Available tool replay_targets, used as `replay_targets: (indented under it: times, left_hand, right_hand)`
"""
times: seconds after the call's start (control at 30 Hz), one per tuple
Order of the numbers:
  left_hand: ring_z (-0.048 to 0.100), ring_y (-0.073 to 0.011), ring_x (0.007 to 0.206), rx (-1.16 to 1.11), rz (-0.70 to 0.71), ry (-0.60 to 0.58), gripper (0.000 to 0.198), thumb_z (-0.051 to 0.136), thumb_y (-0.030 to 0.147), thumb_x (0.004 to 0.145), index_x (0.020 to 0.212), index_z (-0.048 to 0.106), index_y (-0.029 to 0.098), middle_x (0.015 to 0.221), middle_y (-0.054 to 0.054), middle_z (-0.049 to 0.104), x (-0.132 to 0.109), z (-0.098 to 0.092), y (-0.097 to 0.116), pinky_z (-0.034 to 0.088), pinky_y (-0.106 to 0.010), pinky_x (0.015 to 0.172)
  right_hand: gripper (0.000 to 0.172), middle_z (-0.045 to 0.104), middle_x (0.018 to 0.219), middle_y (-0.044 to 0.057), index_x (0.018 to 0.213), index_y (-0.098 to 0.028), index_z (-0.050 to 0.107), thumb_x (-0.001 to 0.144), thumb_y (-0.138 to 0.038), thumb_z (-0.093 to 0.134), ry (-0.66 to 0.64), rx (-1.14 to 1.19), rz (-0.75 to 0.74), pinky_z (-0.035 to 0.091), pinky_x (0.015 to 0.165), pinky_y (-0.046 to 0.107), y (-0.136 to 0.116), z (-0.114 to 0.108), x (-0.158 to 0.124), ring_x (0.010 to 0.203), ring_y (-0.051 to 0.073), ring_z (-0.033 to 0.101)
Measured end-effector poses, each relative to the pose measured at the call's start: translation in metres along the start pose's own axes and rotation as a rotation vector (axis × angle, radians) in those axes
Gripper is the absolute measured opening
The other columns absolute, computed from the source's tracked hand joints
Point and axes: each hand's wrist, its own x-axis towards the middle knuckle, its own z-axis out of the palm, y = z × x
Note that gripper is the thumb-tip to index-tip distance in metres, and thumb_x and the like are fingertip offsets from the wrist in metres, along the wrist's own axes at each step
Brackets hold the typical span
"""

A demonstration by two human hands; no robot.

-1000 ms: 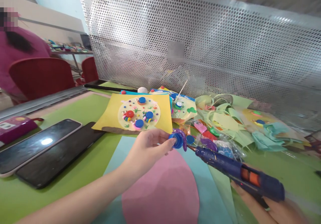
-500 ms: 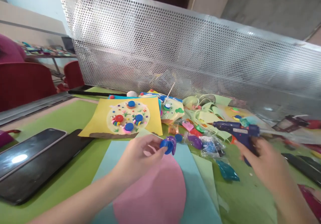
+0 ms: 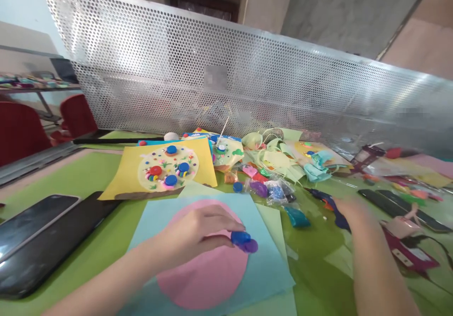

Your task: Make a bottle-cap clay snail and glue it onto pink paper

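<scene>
Between the thumb and fingers of my left hand [image 3: 198, 231] is a blue cap [image 3: 240, 238] with a purple clay piece [image 3: 251, 246] on its lower right side. They are over the right part of a pink paper circle [image 3: 201, 278], which lies on a light blue sheet [image 3: 265, 259]. At the right, my blurred right hand [image 3: 348, 207] holds a dark blue glue gun [image 3: 327, 200] low over the green table, its nozzle pointing left. The gun's handle is partly hidden by the hand.
A yellow sheet [image 3: 123, 169] decorated with caps lies behind on the left. Two phones [image 3: 46, 254] are at the left edge. Clay packets [image 3: 276, 191] and paper scraps [image 3: 279, 160] lie behind the light blue sheet. A perforated metal panel [image 3: 212, 56] stands at the back.
My left hand has lowered the blue cap and purple piece closer to the paper and turned them. My right hand has lowered the glue gun. The view has shifted to the right.
</scene>
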Motion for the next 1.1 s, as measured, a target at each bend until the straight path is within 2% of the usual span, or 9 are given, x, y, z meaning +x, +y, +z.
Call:
replay_targets:
  times: [0.07,0.13,0.17,0.27,0.37,0.47,0.7,0.93,1.1]
  left_hand:
    - [0.06,-0.0171,0.096,0.117,0.204,0.029,0.022,0.051,0.019,0.088,0.108,0.061,0.017,0.103,-0.006,0.068,0.0,-0.001,-0.001,0.048,-0.027,0.085]
    - [0.06,-0.018,0.096,0.221,0.355,0.081,0.022,0.049,0.017,0.089,0.107,0.061,0.014,0.103,-0.007,0.069,0.0,-0.002,0.001,0.048,-0.029,0.086]
    - [0.06,-0.0179,0.096,0.263,0.402,0.105,0.021,0.048,0.016,0.09,0.106,0.061,0.013,0.102,-0.007,0.069,0.0,-0.002,0.002,0.047,-0.03,0.087]
    - [0.06,-0.0172,0.096,0.342,0.496,0.136,0.02,0.047,0.012,0.09,0.103,0.062,0.011,0.101,-0.006,0.069,0.0,-0.003,0.01,0.046,-0.029,0.091]
    - [0.06,-0.0181,0.095,0.346,0.52,0.172,0.017,0.051,0.012,0.088,0.1,0.063,0.014,0.099,-0.004,0.07,-0.002,0.0,0.019,0.048,-0.03,0.089]
    - [0.062,-0.0163,0.089,0.272,0.453,0.249,0.014,0.059,0.017,0.084,0.098,0.061,0.015,0.092,-0.002,0.072,-0.003,0.007,0.024,0.051,-0.026,0.084]
    - [0.063,-0.0094,0.086,0.204,0.29,0.367,0.021,0.058,0.03,0.085,0.1,0.059,0.017,0.09,-0.002,0.066,-0.003,0.017,0.021,0.048,-0.018,0.088]
    - [0.061,-0.0104,0.088,0.168,0.25,0.38,0.021,0.058,0.028,0.084,0.103,0.057,0.02,0.092,-0.002,0.063,-0.004,0.021,0.015,0.049,-0.022,0.089]
    - [0.058,-0.0119,0.093,0.237,0.33,0.362,0.026,0.063,0.021,0.082,0.107,0.055,0.02,0.095,-0.001,0.063,-0.006,0.02,0.011,0.049,-0.023,0.088]
  right_hand:
    - [0.027,0.064,0.095,0.021,0.089,-0.012,0.065,0.083,-0.034,0.051,-0.018,0.046,-0.103,0.048,0.072,0.047,-0.019,-0.007,-0.016,0.089,0.034,0.062]
    - [0.031,0.063,0.11,0.009,0.106,-0.022,0.06,0.083,-0.041,0.051,-0.13,0.144,-0.313,0.049,0.08,0.036,-0.044,-0.01,-0.039,0.095,0.024,0.061]
    - [0.032,0.063,0.111,0.003,0.108,-0.027,0.06,0.083,-0.046,0.05,-0.244,0.22,-0.467,0.049,0.081,0.03,-0.057,-0.01,-0.051,0.094,0.019,0.061]
    - [0.043,0.06,0.115,0.008,0.114,-0.022,0.058,0.083,-0.051,0.051,-0.763,0.639,-1.052,0.047,0.086,0.033,-0.088,-0.003,-0.085,0.097,0.019,0.058]
    - [0.046,0.063,0.112,0.005,0.113,-0.024,0.06,0.076,-0.052,0.061,-0.967,0.803,-1.2,0.043,0.09,0.035,-0.101,0.005,-0.103,0.101,0.02,0.056]
    - [0.046,0.063,0.11,0.005,0.11,-0.024,0.061,0.069,-0.045,0.07,-0.995,0.892,-1.245,0.04,0.094,0.037,-0.101,0.008,-0.108,0.104,0.02,0.055]
    - [0.042,0.064,0.102,0.006,0.104,-0.02,0.061,0.066,-0.031,0.076,-0.859,0.913,-1.385,0.041,0.092,0.035,-0.106,0.0,-0.123,0.101,0.018,0.054]
    - [0.038,0.064,0.098,0.007,0.105,-0.019,0.062,0.071,-0.031,0.073,-0.923,0.88,-1.353,0.042,0.091,0.034,-0.109,0.0,-0.127,0.099,0.017,0.055]
    - [0.034,0.067,0.092,0.006,0.097,-0.018,0.063,0.068,-0.031,0.075,-0.845,0.935,-1.328,0.045,0.086,0.032,-0.108,0.003,-0.129,0.092,0.017,0.058]
